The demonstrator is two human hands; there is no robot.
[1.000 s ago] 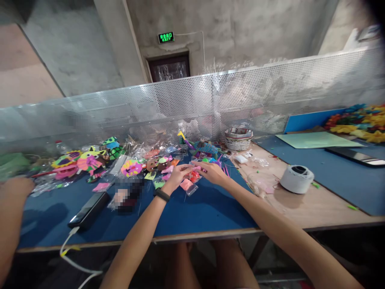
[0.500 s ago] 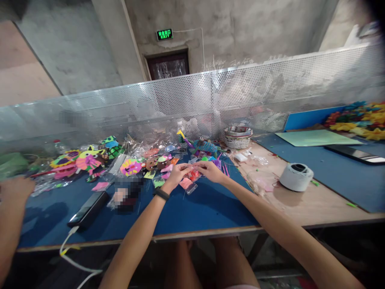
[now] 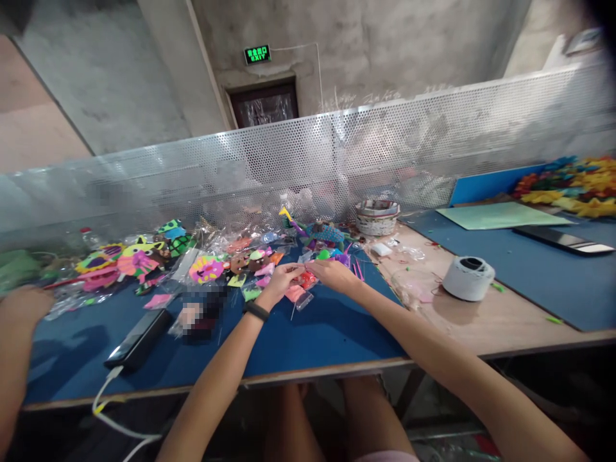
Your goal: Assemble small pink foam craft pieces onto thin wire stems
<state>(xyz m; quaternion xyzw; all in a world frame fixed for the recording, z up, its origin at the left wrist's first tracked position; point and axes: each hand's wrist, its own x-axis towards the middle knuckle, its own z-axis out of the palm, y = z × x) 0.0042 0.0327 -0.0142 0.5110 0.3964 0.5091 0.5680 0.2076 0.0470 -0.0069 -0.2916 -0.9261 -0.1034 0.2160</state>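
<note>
My left hand (image 3: pixel 285 280), with a dark band on the wrist, has its fingers pinched together over the blue table. My right hand (image 3: pixel 332 274) meets it fingertip to fingertip, its fingers also closed. Whatever lies between the fingertips is too small to make out; a thin pale strand hangs below the left hand. Just behind and under the fingers are red-orange clay (image 3: pixel 308 280) and a salmon-coloured packet (image 3: pixel 295 294) in clear plastic. A bright green piece (image 3: pixel 323 255) and purple strips (image 3: pixel 359 269) lie behind my right hand.
Colourful animal-shaped crafts (image 3: pixel 139 260) and clear wrappers crowd the table's back left. A phone on a black power bank (image 3: pixel 137 340) has a white cable. A wicker basket (image 3: pixel 376 221), a white roll (image 3: pixel 468 278) and another phone (image 3: pixel 561 240) are at right. Another person's hand (image 3: pixel 26 303) is far left.
My right hand has turned more palm-down, its fingers now flatter and closer to the left hand's fingertips. The view has shifted slightly; the surrounding things stay in place.
</note>
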